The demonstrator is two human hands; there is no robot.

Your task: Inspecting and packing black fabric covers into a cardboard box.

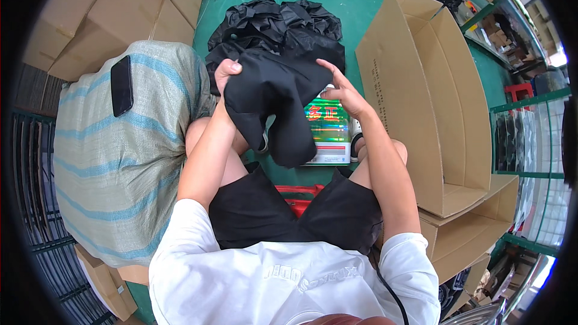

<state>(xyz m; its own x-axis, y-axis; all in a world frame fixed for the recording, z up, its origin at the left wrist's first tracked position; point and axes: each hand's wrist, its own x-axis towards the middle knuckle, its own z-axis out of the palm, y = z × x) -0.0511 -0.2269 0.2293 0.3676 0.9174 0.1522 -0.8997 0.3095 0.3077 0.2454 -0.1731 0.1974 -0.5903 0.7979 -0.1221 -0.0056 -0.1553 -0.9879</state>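
Bright, even light fills the scene, leaving only soft shadows. White glare burns out small patches near the right rim. The crumpled, shiny black heap of sheeting (274, 21) catches dull highlights along its creases; the smooth, dark black fabric piece (265, 84) loses most detail. Shiny bands cross the glossy green rectangular package (328, 126). Fisheye distortion bends straight edges outward, and black vignetting fills all 4 corners.
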